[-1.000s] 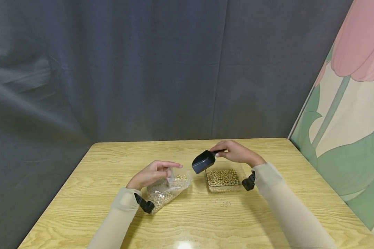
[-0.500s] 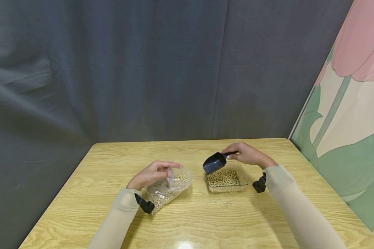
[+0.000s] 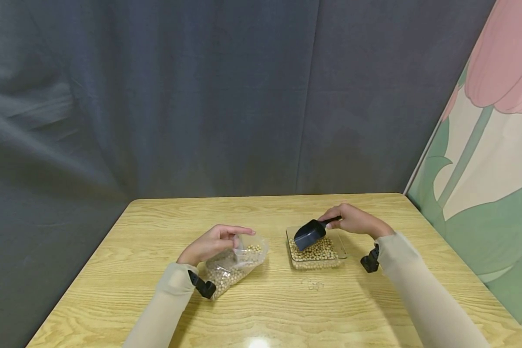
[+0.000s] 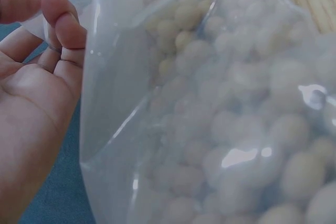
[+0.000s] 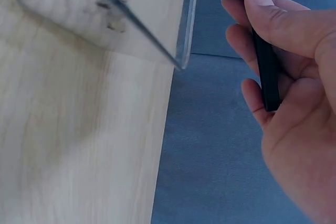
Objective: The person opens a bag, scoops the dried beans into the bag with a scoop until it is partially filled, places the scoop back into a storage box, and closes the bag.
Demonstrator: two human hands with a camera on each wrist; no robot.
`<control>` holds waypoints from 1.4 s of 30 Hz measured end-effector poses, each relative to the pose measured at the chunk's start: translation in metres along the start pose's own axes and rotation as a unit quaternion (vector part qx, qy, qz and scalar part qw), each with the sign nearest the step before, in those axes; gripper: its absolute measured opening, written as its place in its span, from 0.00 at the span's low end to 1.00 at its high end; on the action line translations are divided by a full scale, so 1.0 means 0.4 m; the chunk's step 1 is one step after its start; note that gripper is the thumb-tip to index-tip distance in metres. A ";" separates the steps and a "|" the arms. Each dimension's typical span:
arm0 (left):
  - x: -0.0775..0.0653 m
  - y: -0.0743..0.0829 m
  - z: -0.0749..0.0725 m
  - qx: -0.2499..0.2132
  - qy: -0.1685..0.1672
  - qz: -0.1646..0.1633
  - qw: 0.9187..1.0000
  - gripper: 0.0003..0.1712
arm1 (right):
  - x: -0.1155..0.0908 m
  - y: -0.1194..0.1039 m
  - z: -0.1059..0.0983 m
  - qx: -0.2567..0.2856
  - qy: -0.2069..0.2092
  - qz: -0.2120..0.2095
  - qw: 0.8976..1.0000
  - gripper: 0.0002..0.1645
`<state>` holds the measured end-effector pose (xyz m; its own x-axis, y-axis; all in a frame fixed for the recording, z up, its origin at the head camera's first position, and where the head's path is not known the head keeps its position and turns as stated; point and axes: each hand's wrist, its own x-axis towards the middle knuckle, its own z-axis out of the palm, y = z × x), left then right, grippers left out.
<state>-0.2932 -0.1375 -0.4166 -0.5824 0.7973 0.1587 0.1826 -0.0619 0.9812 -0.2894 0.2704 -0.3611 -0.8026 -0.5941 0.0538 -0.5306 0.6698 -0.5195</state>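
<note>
My right hand grips the handle of a black scoop, whose bowl tilts down over a clear container. Round tan beans, like soybeans, fill part of that container. In the right wrist view the thumb and fingers wrap the black scoop handle. On the left, my left hand pinches the edge of a clear plastic bag that leans on the table with its mouth toward the container. Pale beans show through the bag's film in the left wrist view, close beside the curled fingers.
The wooden table has rounded far corners. A dark curtain hangs right behind it. A wall with a painted tulip stands to the right. Faint clear bits lie in front of the container.
My right hand has carried the scoop rightward and slightly down, from between bag and container to over the container. My left hand and the bag have stayed in place.
</note>
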 end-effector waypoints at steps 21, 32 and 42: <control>-0.002 -0.001 -0.003 0.009 0.001 -0.004 1.000 0.25 | -0.014 0.025 0.046 0.054 -0.032 0.045 0.997 0.19; -0.001 0.008 0.003 0.000 0.008 -0.016 1.000 0.30 | -0.017 0.027 0.056 0.040 -0.028 0.042 0.998 0.19; -0.001 0.011 0.002 0.004 0.017 -0.037 0.999 0.32 | -0.015 0.008 0.051 0.031 -0.031 0.054 0.998 0.18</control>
<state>-0.2914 -0.1376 -0.4126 -0.6211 0.7785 0.0902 0.1442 0.0004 0.9895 -0.2808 0.2671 -0.3804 -0.8343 -0.5483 -0.0569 -0.4234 0.7035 -0.5708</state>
